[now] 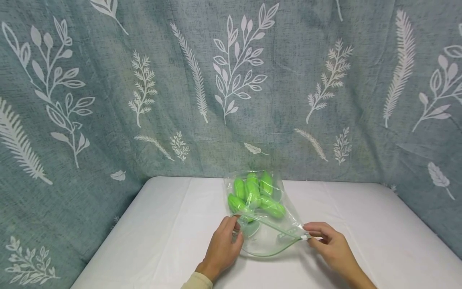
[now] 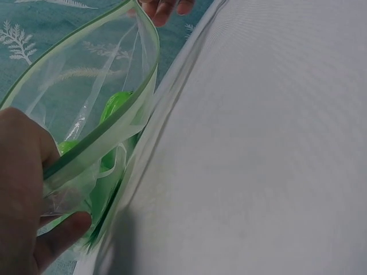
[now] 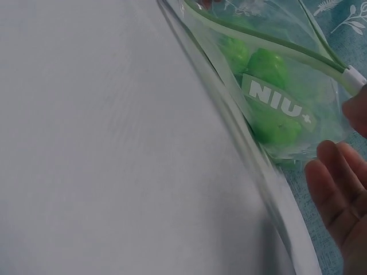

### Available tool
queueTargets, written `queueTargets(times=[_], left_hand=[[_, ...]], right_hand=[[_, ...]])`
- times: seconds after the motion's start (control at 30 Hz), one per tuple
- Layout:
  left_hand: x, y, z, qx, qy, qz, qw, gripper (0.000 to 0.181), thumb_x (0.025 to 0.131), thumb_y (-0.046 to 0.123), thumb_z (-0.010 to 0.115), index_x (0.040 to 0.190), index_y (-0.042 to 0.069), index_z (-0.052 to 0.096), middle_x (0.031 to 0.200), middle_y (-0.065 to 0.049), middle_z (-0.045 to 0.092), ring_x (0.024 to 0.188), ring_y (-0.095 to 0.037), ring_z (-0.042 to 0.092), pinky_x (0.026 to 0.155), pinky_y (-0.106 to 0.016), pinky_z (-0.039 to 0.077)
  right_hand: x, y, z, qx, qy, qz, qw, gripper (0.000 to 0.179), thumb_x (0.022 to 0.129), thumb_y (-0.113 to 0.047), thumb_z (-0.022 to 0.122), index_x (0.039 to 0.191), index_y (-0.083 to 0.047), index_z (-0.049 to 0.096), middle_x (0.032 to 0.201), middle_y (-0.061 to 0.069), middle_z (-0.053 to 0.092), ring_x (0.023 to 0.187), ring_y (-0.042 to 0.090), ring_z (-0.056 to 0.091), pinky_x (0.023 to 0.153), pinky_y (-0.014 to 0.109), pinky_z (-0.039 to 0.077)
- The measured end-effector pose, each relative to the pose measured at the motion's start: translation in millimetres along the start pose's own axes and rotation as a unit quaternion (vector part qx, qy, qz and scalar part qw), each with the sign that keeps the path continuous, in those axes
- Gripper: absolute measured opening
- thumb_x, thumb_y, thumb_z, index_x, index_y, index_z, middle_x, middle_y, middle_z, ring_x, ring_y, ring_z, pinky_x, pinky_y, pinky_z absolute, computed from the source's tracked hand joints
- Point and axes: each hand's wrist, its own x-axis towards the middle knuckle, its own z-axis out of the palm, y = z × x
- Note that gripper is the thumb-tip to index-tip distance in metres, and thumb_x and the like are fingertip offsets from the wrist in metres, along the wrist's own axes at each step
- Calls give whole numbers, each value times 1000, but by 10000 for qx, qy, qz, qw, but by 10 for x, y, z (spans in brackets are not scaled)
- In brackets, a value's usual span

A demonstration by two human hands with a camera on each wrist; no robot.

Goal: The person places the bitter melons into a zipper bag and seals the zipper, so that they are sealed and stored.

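Observation:
A clear zip bag [image 1: 268,241] with a green-edged mouth lies on the table, its mouth spread apart and facing the near side. Several bright green cucumbers [image 1: 252,194], smooth and shiny, are inside toward its far end. My left hand [image 1: 221,247] grips the left end of the mouth; some of its fingertips are hidden behind the plastic. At the opposite end, my right hand [image 1: 332,245] pinches the corner beside the white slider [image 1: 304,237]. In the right wrist view, white lettering [image 3: 278,103] shows on the bag, and the other right fingers extend below the corner.
A white cloth covers the table [image 1: 159,241]. Behind it and along both sides hangs a blue-green curtain [image 1: 288,100] with white leaf prints. The bag's far end reaches the table's back edge.

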Motion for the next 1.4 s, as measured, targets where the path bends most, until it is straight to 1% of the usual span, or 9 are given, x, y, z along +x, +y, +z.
queueTargets(times=[0.2, 0.47, 0.57, 0.7, 0.8, 0.9, 1.07, 1.17, 1.4], left_hand=[[0, 30, -9, 19, 77, -45, 10000, 37, 91, 10, 63, 127, 7, 59, 105, 2, 57, 91, -6, 61, 81, -23, 55], [3, 8, 11, -109, 667, 301, 9973, 31, 86, 4, 68, 116, 12, 71, 113, 0, 54, 91, -7, 61, 74, -24, 55], [12, -5, 20, -136, 806, 453, 9956, 29, 85, 3, 69, 112, 12, 72, 118, -3, 54, 96, -10, 61, 77, -26, 56], [37, -5, 17, -95, 893, 683, 9936, 27, 84, 3, 68, 109, 12, 73, 127, -10, 52, 112, -17, 59, 87, -30, 56], [55, 10, 3, -15, 1084, 1011, 9890, 25, 83, 3, 67, 104, 12, 73, 133, -12, 53, 119, -24, 54, 92, -36, 54], [76, 35, -15, 29, 1357, 1468, 9798, 24, 80, 3, 65, 100, 13, 72, 133, -10, 56, 121, -30, 52, 97, -43, 50], [96, 114, -34, 8, 1673, 2084, 9636, 31, 77, 3, 62, 106, 11, 69, 124, -6, 63, 119, -31, 56, 103, -45, 44], [94, 175, -36, -69, 1763, 2198, 9595, 36, 76, 2, 62, 111, 8, 68, 121, -6, 66, 116, -31, 58, 103, -44, 43], [82, 313, -30, -102, 1840, 2226, 9573, 41, 76, 2, 62, 116, 6, 67, 123, -7, 65, 116, -28, 57, 101, -44, 44]], right_hand=[[-7, 18, 3, -65, -61, 108, 9999, 26, 88, -1, 73, 113, -10, 73, 118, 8, 67, 95, 4, 63, 71, 26, 56], [-2, 47, 30, -284, -12, -73, 9996, 19, 86, 1, 74, 102, -9, 77, 117, 8, 66, 93, 3, 63, 68, 26, 57], [3, 56, 34, -371, -29, -69, 9993, 18, 85, 2, 74, 100, -9, 77, 117, 7, 66, 93, 2, 62, 68, 25, 58], [5, 66, 35, -462, -63, -113, 9988, 18, 85, 2, 73, 100, -9, 77, 117, 7, 66, 95, 2, 62, 68, 25, 58], [6, 64, 40, -593, -53, -141, 9981, 18, 85, 1, 74, 98, -11, 77, 116, 6, 66, 97, 2, 61, 69, 25, 58], [10, 51, 48, -763, -39, -166, 9969, 18, 84, 0, 74, 97, -13, 77, 116, 5, 66, 98, 3, 60, 69, 25, 58], [5, 13, 63, -917, 0, -389, 9950, 23, 80, 4, 75, 97, -11, 76, 118, 3, 66, 99, 4, 60, 69, 25, 58], [-3, -12, 71, -931, 26, -644, 9936, 27, 78, 7, 75, 98, -11, 75, 119, 3, 66, 98, 4, 62, 69, 26, 58], [-22, -43, 81, -954, 90, -974, 9906, 32, 76, 11, 74, 101, -9, 75, 118, 2, 68, 91, 6, 66, 65, 26, 58]])
